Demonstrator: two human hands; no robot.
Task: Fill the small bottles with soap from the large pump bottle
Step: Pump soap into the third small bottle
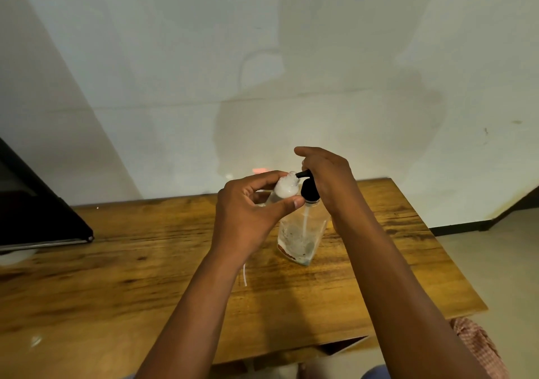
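A large clear pump bottle (302,232) with a black pump head stands on the wooden table (116,262), nearly empty, with a little soap at its bottom. My right hand (326,180) rests on top of the pump head, its fingers curled over it. My left hand (250,215) holds a small clear bottle (284,188) tilted, its open mouth right at the black nozzle tip. White soap shows in the small bottle's upper part. Its lower part is hidden by my fingers.
A dark flat device (35,212) lies at the table's far left edge. A thin white strip (245,275) lies on the wood below my left wrist. The wall stands just behind the table. The table's right edge drops to the floor.
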